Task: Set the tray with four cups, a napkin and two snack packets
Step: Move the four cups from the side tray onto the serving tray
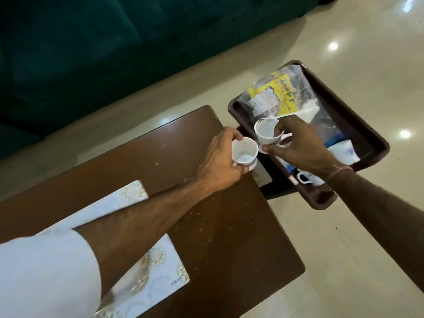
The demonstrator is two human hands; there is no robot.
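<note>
Left hand (220,161): wrapped around a white cup (83,152), held over the counter (206,237) corner just beside the tray (367,134).
Right hand (298,145): gripping a second white cup (267,131), tilted, above the tray's near edge.
Tray: dark brown, beyond the counter's corner.
On tray: yellow snack packet (284,92), white napkin (309,110), two more cups (344,151).

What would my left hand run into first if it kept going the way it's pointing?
Probably the cup in the right hand: the left hand, carrying its own cup, points up and right toward it. Beyond sits the tray. Depth is unclear, so it might pass underneath.
</note>
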